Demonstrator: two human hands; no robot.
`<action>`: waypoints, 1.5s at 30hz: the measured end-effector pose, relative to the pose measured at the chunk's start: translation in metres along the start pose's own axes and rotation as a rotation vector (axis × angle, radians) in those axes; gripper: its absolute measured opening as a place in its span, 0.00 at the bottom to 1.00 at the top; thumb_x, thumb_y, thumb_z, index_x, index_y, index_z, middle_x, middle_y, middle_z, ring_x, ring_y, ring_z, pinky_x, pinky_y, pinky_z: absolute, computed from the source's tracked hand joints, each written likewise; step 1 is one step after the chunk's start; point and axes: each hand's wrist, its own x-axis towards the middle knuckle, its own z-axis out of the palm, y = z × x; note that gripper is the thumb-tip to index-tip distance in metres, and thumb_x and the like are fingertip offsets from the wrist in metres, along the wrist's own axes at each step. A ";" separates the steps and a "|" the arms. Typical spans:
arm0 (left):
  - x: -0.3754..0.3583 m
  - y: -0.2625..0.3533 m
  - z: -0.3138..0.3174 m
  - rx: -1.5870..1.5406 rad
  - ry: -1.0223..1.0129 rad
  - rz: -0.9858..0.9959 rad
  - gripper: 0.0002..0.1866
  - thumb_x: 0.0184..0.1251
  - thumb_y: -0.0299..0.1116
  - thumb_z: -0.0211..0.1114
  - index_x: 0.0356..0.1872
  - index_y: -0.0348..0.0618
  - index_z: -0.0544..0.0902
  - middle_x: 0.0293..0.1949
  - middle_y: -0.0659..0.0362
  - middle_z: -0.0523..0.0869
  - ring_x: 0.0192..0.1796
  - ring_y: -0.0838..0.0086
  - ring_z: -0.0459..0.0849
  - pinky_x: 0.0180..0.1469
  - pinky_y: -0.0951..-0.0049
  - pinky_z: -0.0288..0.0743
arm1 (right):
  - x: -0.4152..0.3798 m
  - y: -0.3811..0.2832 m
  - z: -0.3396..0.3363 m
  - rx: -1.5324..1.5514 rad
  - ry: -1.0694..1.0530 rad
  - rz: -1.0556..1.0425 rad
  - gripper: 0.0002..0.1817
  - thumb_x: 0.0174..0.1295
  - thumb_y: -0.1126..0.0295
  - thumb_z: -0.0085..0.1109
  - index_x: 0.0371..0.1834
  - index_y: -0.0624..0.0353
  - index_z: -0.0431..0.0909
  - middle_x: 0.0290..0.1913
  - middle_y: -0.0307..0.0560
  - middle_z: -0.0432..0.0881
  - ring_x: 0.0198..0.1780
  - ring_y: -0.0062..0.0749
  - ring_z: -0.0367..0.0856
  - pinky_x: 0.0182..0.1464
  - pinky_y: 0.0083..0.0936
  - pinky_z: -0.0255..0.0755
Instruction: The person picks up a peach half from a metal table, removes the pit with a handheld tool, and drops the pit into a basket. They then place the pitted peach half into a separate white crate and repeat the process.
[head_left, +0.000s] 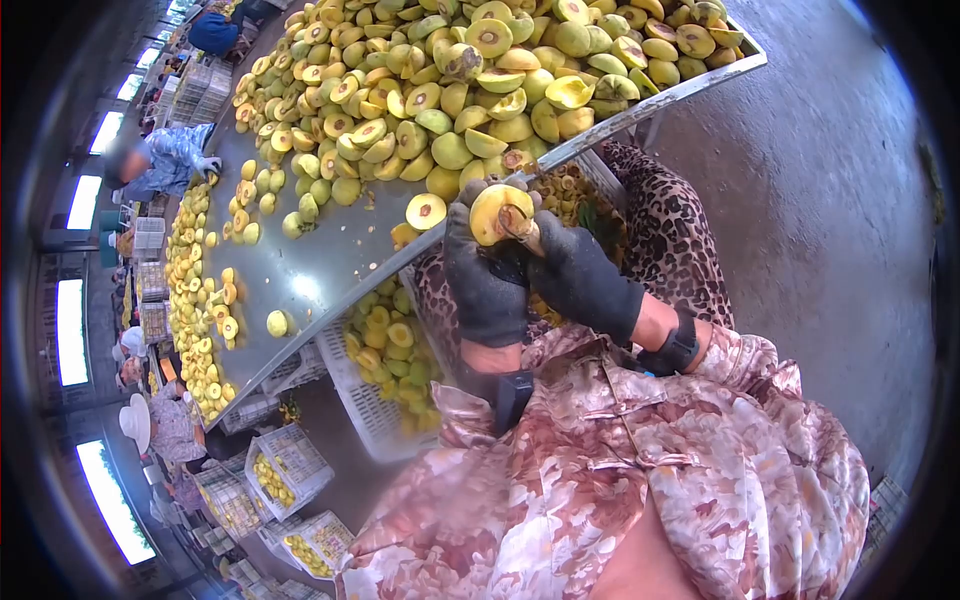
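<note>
My left hand [487,275], in a dark glove, is closed around a halved yellow fruit [487,216], cut face up. A small tool with a light wooden handle [526,236] is gripped in my gloved right hand [585,275], its curved tip at the middle of the fruit. Both hands are close together just off the near edge of the metal table [300,262]. Beside them on the table lies another fruit half [426,211] with a brown centre. Below the hands, a container of peelings and scraps [565,195] is partly hidden.
Many halved fruits [400,90] are heaped on the table, with its raised rim [650,104] at the right. A white crate of fruit [375,400] stands below. Across the table a person [172,160] works; others sit farther left.
</note>
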 end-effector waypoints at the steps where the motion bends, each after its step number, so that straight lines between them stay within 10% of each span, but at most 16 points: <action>1: 0.000 0.002 -0.003 -0.004 -0.037 -0.012 0.23 0.87 0.45 0.47 0.64 0.36 0.77 0.60 0.46 0.82 0.63 0.54 0.82 0.69 0.52 0.77 | 0.000 -0.001 0.000 -0.013 -0.012 0.004 0.30 0.63 0.72 0.64 0.69 0.63 0.68 0.33 0.68 0.84 0.38 0.67 0.85 0.38 0.54 0.77; 8: -0.012 0.009 0.030 -0.044 0.003 0.000 0.21 0.86 0.47 0.49 0.56 0.37 0.78 0.54 0.45 0.85 0.57 0.55 0.84 0.64 0.55 0.80 | 0.007 -0.024 -0.009 -0.057 0.153 -0.303 0.30 0.66 0.75 0.62 0.72 0.59 0.67 0.33 0.65 0.86 0.35 0.62 0.86 0.36 0.48 0.80; 19: -0.007 0.024 0.010 0.206 -0.022 0.069 0.24 0.86 0.51 0.48 0.56 0.37 0.77 0.57 0.47 0.83 0.59 0.56 0.83 0.64 0.55 0.80 | -0.017 -0.045 -0.027 -0.205 -0.312 -0.160 0.27 0.63 0.73 0.63 0.66 0.59 0.68 0.30 0.61 0.85 0.30 0.61 0.84 0.33 0.50 0.76; 30: -0.012 0.014 0.025 0.082 0.008 0.015 0.25 0.84 0.55 0.51 0.56 0.40 0.79 0.51 0.44 0.86 0.56 0.52 0.85 0.62 0.52 0.82 | 0.002 -0.039 -0.019 0.051 0.032 -0.161 0.28 0.61 0.79 0.61 0.67 0.61 0.71 0.38 0.67 0.85 0.43 0.66 0.85 0.40 0.47 0.79; 45: -0.002 0.015 0.023 0.351 0.136 0.095 0.28 0.84 0.57 0.48 0.47 0.36 0.80 0.41 0.44 0.88 0.44 0.55 0.89 0.53 0.58 0.85 | -0.003 -0.022 -0.004 0.358 -0.114 0.000 0.18 0.63 0.75 0.66 0.57 0.60 0.81 0.45 0.62 0.88 0.45 0.54 0.90 0.45 0.37 0.81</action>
